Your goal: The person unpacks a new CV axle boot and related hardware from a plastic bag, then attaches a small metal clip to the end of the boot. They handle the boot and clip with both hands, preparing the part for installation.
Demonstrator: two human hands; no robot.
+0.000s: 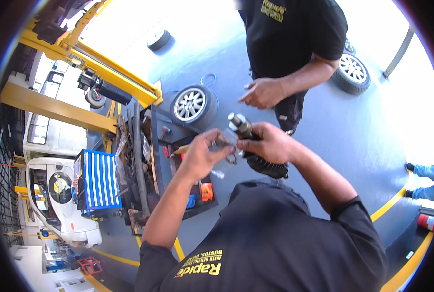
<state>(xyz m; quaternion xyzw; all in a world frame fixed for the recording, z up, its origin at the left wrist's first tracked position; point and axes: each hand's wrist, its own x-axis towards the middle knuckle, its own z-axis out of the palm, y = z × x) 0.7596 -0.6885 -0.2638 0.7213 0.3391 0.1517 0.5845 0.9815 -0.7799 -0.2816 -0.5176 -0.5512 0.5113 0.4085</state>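
Observation:
My right hand (270,143) is closed round a CV axle (241,125), just in front of my chest. Its bare metal stub end points up and to the left. Below my fingers, a black ribbed rubber boot (268,169) runs down toward my shirt. Close by on the left, my left hand (200,156) pinches a small clear plastic bag (218,173) between thumb and fingers. What the bag holds is too small to make out. The two hands are nearly touching.
Across from me stands a person in a black shirt, one hand (265,93) near the axle. To the left are a dark tool cart (197,210), a blue-and-white tool cabinet (100,180) and a yellow lift (56,104). Wheels (190,106) lie on the grey floor.

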